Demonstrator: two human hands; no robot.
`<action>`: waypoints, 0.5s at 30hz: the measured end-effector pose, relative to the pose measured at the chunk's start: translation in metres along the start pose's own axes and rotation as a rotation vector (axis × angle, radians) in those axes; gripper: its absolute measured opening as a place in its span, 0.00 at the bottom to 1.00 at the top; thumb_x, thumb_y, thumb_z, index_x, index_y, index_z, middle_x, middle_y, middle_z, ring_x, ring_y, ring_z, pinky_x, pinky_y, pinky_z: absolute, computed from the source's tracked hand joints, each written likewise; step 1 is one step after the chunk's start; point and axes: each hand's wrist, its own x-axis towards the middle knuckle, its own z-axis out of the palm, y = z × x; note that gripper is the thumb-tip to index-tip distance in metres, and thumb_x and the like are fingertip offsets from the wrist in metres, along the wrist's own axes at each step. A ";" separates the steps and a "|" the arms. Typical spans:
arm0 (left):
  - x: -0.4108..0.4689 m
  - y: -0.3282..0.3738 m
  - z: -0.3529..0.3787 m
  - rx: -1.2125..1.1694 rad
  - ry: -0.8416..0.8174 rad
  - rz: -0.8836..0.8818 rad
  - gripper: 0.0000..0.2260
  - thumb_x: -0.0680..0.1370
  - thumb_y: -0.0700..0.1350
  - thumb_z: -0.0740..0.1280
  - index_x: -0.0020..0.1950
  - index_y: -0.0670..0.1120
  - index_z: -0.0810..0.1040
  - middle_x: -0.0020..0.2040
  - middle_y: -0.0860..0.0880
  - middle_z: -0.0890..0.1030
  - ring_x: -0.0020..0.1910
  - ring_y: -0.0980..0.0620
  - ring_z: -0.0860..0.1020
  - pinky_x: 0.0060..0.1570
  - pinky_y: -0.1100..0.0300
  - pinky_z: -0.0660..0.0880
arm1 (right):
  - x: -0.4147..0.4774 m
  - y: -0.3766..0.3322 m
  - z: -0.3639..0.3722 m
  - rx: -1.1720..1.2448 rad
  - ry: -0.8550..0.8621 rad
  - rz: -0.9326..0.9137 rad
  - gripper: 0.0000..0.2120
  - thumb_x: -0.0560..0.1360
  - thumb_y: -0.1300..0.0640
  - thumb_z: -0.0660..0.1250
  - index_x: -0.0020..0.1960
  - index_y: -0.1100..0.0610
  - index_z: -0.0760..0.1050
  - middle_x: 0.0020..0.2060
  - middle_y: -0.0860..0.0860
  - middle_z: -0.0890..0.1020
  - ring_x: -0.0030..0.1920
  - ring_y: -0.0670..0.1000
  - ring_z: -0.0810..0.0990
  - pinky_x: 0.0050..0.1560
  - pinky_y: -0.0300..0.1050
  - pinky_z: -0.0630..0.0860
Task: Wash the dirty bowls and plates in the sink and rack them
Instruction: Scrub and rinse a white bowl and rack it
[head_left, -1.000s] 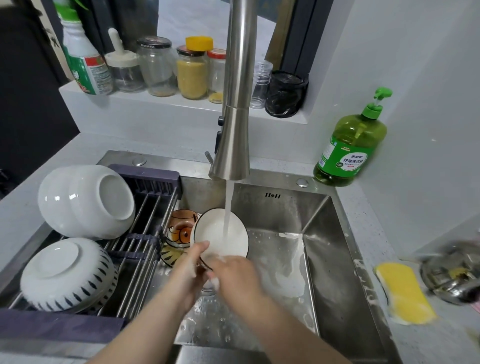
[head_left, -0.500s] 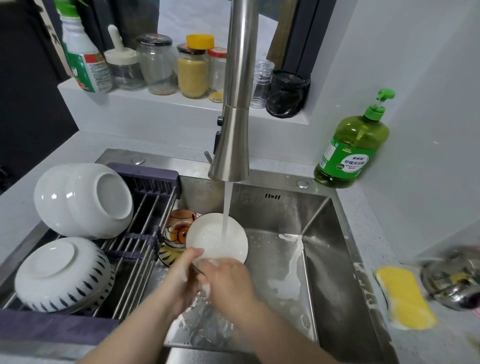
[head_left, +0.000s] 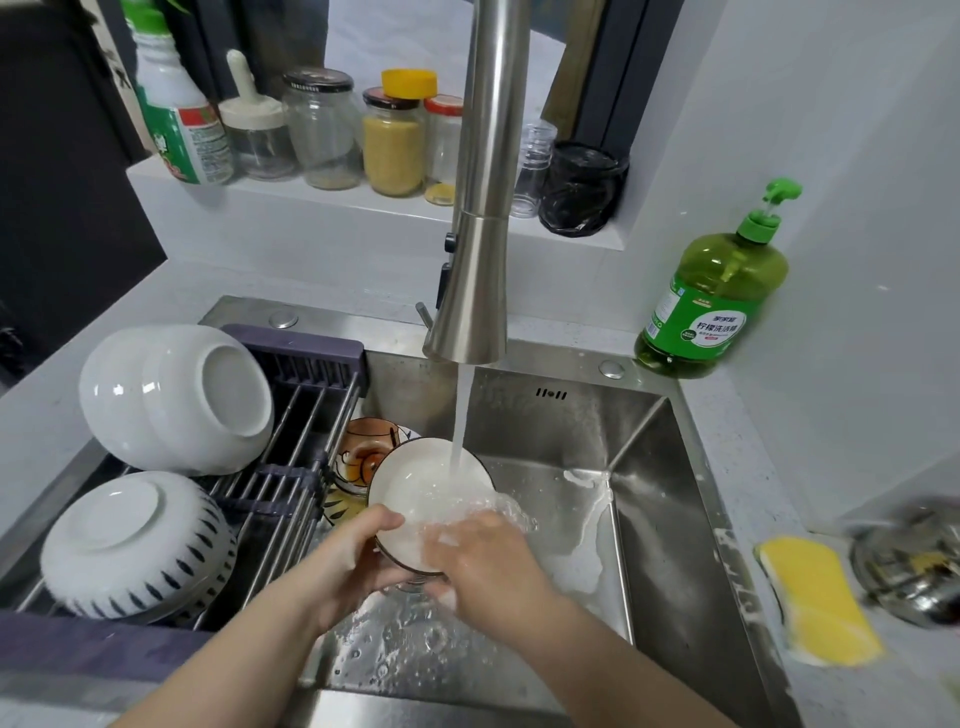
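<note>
A small white bowl with a dark rim (head_left: 421, 483) is tilted toward me under the running water from the steel faucet (head_left: 478, 249), inside the steel sink (head_left: 639, 519). My left hand (head_left: 348, 561) grips the bowl's near-left rim, thumb inside. My right hand (head_left: 483, 561) holds its near-right side, fingers rubbing the wet inner wall. Behind it an orange patterned cup (head_left: 363, 452) and a striped dish (head_left: 337, 512) lie in the sink. Two white bowls (head_left: 171, 400) and a striped bowl (head_left: 135, 540) lie upside down on the rack (head_left: 291, 441).
A green dish soap bottle (head_left: 711, 291) stands at the sink's back right corner. A yellow sponge (head_left: 815, 597) and a metal lid (head_left: 919, 561) lie on the right counter. Jars and a spray bottle (head_left: 176, 109) line the ledge behind the faucet. Foam streaks the sink floor.
The bowl has turned in my hands and tipped lower, so the stream now runs across its inside and over my right hand. Both hands stay at its near rim.
</note>
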 end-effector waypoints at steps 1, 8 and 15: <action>-0.001 -0.002 0.001 0.027 0.001 0.001 0.22 0.61 0.43 0.64 0.54 0.38 0.71 0.54 0.37 0.78 0.49 0.42 0.79 0.43 0.55 0.81 | -0.002 -0.001 -0.003 0.023 -0.037 -0.002 0.27 0.68 0.42 0.70 0.61 0.57 0.74 0.54 0.53 0.80 0.56 0.52 0.77 0.62 0.43 0.67; -0.007 -0.014 0.013 0.150 0.010 -0.027 0.19 0.62 0.46 0.68 0.49 0.39 0.75 0.45 0.40 0.76 0.44 0.48 0.75 0.37 0.60 0.80 | 0.006 -0.019 -0.006 0.141 -0.260 0.031 0.32 0.74 0.48 0.66 0.71 0.58 0.59 0.69 0.58 0.65 0.69 0.58 0.62 0.69 0.50 0.59; -0.005 -0.014 0.004 0.129 0.114 -0.040 0.12 0.74 0.43 0.64 0.56 0.40 0.71 0.54 0.40 0.74 0.49 0.45 0.76 0.48 0.53 0.79 | -0.004 0.004 -0.004 -0.081 -0.286 0.047 0.35 0.75 0.48 0.63 0.74 0.62 0.53 0.74 0.59 0.57 0.74 0.54 0.54 0.74 0.47 0.38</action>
